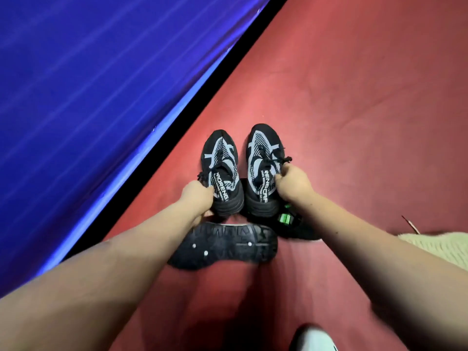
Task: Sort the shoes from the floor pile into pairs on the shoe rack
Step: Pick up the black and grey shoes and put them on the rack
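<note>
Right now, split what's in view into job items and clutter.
Job: black-and-grey sneaker in left hand; matching sneaker in right hand; overturned black shoe; black shoe with green mark.
Lying about: cream knitted cloth; blue sheet.

Legible print: white capitals on the tongue straps of two black-and-grey sneakers.
Left sneaker (222, 173), strap just beside the left hand (196, 196) pinch: "PRORENG", end cut off. Right sneaker (263, 168), beside the right hand (293, 183) pinch: "RENSCAF", start hidden. Smaller line beneath each unreadable.
</note>
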The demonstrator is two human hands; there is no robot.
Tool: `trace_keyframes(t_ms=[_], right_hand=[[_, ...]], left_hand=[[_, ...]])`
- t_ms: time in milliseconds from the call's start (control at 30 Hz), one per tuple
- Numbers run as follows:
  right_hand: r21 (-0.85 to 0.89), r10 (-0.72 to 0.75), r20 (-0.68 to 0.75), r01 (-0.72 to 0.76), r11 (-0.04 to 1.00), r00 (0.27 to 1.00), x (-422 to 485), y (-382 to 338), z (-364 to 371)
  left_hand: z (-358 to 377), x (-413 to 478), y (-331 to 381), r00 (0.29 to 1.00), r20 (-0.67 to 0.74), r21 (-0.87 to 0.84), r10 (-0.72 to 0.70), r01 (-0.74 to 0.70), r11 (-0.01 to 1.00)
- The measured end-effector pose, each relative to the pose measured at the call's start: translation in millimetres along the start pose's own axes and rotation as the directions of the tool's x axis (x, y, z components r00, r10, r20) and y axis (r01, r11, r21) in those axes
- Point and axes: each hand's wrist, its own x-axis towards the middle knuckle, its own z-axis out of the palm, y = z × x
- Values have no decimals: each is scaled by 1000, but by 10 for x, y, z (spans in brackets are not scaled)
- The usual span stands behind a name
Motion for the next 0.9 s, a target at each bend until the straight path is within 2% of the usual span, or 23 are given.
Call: trace_keyframes(t_ms=[133, 233, 367, 500, 633, 733, 900], right_hand=[[74, 111, 82, -117, 990, 990, -663, 53, -359], [158, 211, 108, -227, 961, 971, -1297, -58, -805], [245, 311, 170, -346, 906, 935, -2358, -433, -1548], [284, 323, 181, -364, 887, 929, -3517, -990, -2366], [241, 274, 193, -316, 917, 942, -4358, -1362, -3044], [271, 216, 201, -266, 925, 956, -4808, -1552, -3440], [332, 69, 248, -152, 931, 966, -5447, -1820, -3965]], left_hand=[[-185, -813, -147, 989, 78, -179, -129, 141, 974], [-448, -1600, -81, 976, 146, -235, -164, 195, 952], [-997, -2837, 142, 965, 189, -181, -180, 214, 960], [-1696, -4089, 481, 955, 231, -130, -188, 222, 966], [-2205, -5058, 772, 963, 249, -131, -106, 142, 981], [-2434, -5679, 1034, 975, 218, -188, -42, 84, 978], [-2628, -6653, 1195, 997, 69, -331, -20, 42, 943]])
